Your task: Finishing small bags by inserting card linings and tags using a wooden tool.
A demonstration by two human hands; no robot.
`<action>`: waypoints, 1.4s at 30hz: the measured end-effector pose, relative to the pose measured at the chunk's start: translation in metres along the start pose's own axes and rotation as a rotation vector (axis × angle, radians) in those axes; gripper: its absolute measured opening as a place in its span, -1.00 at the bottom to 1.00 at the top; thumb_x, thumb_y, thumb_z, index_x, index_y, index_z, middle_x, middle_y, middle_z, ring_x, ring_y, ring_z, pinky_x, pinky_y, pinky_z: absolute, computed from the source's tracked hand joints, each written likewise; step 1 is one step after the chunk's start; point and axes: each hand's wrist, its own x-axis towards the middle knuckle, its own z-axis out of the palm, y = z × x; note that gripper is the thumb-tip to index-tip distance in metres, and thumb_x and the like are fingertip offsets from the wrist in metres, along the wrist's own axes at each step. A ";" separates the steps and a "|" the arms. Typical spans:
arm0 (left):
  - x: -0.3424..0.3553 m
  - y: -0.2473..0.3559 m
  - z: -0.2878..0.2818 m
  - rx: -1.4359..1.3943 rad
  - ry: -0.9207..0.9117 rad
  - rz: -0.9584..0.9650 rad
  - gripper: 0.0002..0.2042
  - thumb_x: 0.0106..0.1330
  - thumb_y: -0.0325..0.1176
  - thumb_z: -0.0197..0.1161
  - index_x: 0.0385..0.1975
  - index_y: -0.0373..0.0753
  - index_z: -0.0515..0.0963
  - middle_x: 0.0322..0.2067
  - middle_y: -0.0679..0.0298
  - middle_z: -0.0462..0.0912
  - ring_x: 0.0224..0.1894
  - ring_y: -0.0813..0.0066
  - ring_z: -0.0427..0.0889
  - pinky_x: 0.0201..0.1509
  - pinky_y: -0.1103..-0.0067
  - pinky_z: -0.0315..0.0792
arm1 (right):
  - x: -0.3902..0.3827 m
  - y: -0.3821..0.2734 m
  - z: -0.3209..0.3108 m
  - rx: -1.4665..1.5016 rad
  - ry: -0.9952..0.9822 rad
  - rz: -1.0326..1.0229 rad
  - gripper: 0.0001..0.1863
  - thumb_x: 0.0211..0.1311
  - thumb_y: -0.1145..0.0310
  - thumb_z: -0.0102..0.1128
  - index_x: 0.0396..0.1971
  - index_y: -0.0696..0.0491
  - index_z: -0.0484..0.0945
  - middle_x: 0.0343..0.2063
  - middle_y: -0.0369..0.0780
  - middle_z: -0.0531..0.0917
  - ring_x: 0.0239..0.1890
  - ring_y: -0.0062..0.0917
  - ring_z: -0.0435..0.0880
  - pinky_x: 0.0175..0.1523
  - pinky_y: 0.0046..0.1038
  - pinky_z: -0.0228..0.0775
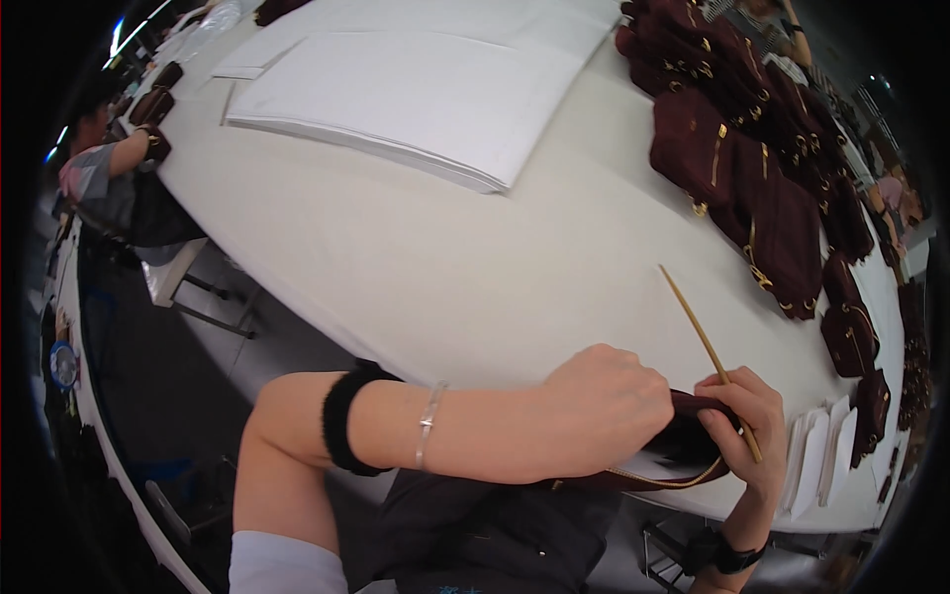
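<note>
A small maroon bag [633, 483] with a gold zipper hangs open at the table's near edge, its dark inside showing. My left hand [616, 411] is closed at its upper edge; the fingertips are hidden behind the back of the hand. On the bag's right side, my right hand [750, 421] grips the rim between thumb and fingers. That same hand also holds a thin wooden stick [698, 329], pointed at its upper end and tilted up to the left over the table.
The white table [416, 257] bears a stack of white sheets [386, 99] at the far side. Piled along the right are maroon bags [737, 178] with gold zippers and rings. Folded white pieces [819, 457] stand near the right edge. Another person [109, 163] sits at the far left.
</note>
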 end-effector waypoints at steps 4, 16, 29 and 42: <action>-0.015 -0.003 -0.012 -0.004 0.009 -0.046 -0.88 -0.01 -0.51 0.16 -0.54 -0.46 0.44 -0.68 0.00 0.52 -0.56 0.11 0.59 -0.47 0.41 0.46 | 0.000 -0.006 0.010 0.051 0.161 -0.131 -0.71 -0.10 0.40 0.27 -0.32 0.20 0.58 -0.24 -0.04 0.60 -0.21 -0.26 0.56 -0.15 -0.36 0.39; -0.265 -0.166 -0.111 -0.491 0.612 -1.231 -0.74 0.26 -0.36 0.13 -0.33 -0.50 0.61 -0.47 0.20 0.66 -0.48 0.57 0.61 -0.43 0.61 0.46 | -0.038 0.056 0.040 0.311 0.409 0.193 -0.84 0.26 0.48 0.06 -0.22 0.18 0.56 -0.31 -0.28 0.57 -0.40 -0.70 0.43 -0.34 -0.66 0.27; -0.399 -0.334 -0.097 -0.952 1.538 -1.338 -0.83 0.29 -0.33 0.02 -0.22 -0.19 0.50 -0.37 0.26 0.57 -0.41 0.46 0.54 -0.48 0.57 0.39 | -0.045 0.074 0.068 0.007 0.474 0.189 -0.78 0.19 0.43 0.14 -0.16 0.11 0.53 -0.14 -0.08 0.52 -0.13 -0.26 0.52 -0.08 -0.38 0.43; -0.396 -0.355 -0.130 0.107 1.201 -1.167 -0.64 0.17 -0.55 0.03 0.01 -0.36 0.46 -0.06 0.17 0.56 -0.05 0.38 0.55 0.01 0.54 0.40 | -0.115 0.116 0.017 -0.233 0.838 0.343 -0.76 0.19 0.53 0.03 -0.12 0.15 0.47 -0.36 -0.11 0.54 -0.33 -0.30 0.56 -0.23 -0.35 0.43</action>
